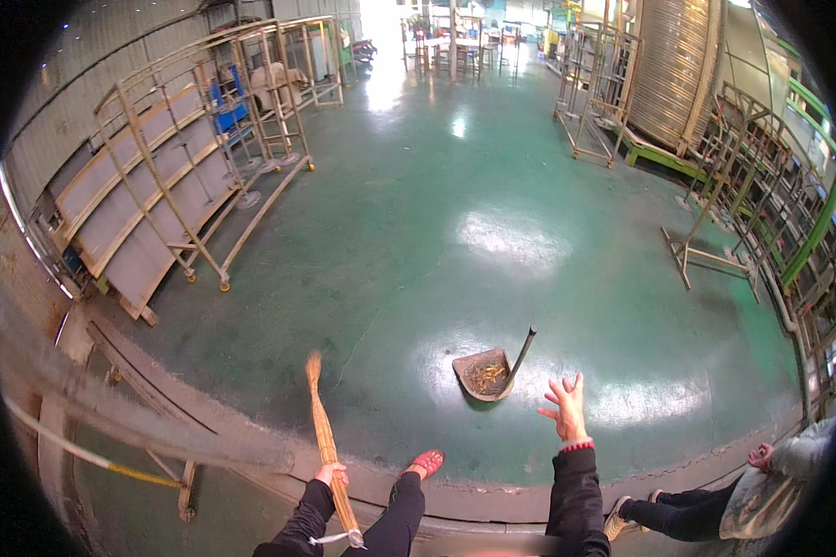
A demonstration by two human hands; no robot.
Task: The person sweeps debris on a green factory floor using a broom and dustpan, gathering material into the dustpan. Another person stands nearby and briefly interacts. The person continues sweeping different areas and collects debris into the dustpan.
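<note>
My left hand (331,473) grips a long straw broom (321,427) by its shaft, low in the view. The bristle end points away from me over the green floor, and a white tie hangs from the near end. Held out to the right, my right hand (567,408) has its fingers spread and nothing in them. Just beyond it and to its left sits a dustpan (472,366) with brown leaf-like debris (486,375) in it. A dark upright handle (523,353) rises from the dustpan's right side, apart from my fingers.
Metal frame racks (178,243) with leaning panels (130,209) stand at the left. Other racks (715,255) and a large ribbed cylinder (671,74) line the right. A raised ledge (251,455) runs along the near floor edge. Another person (771,492) is at the lower right.
</note>
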